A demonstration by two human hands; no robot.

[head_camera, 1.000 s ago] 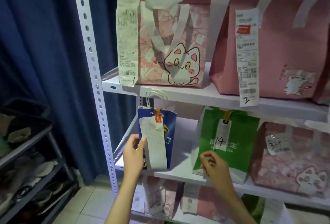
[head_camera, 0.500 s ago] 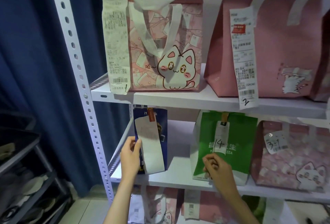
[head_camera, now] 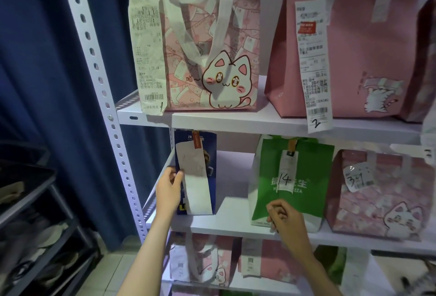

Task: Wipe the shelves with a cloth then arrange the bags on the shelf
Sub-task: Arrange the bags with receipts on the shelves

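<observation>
At lower centre of the frame, the left hand [head_camera: 168,192] grips the left edge of a blue paper bag [head_camera: 200,154], fingers wrapped behind that edge and the thumb laid on the front beside the long white receipt [head_camera: 194,180] that hangs down the bag's face. That bag stands upright at the left end of the middle shelf [head_camera: 226,222], close to the white perforated upright [head_camera: 103,97].

Right of it, well apart, stands a green bag [head_camera: 304,184] with a slip marked 14. The right hand [head_camera: 284,217] is at its lower front edge, fingers curled in; it seems to pinch the bag's bottom rim, though the exact hold is hard to make out. A pink cat-print bag [head_camera: 379,196] sits just beside the green one at the right.

On the upper shelf [head_camera: 236,121] stand a pink cat bag with white handles [head_camera: 212,55] and a plainer pink bag [head_camera: 368,55], each with a receipt. More pink bags show blurred on the shelf below.
</observation>
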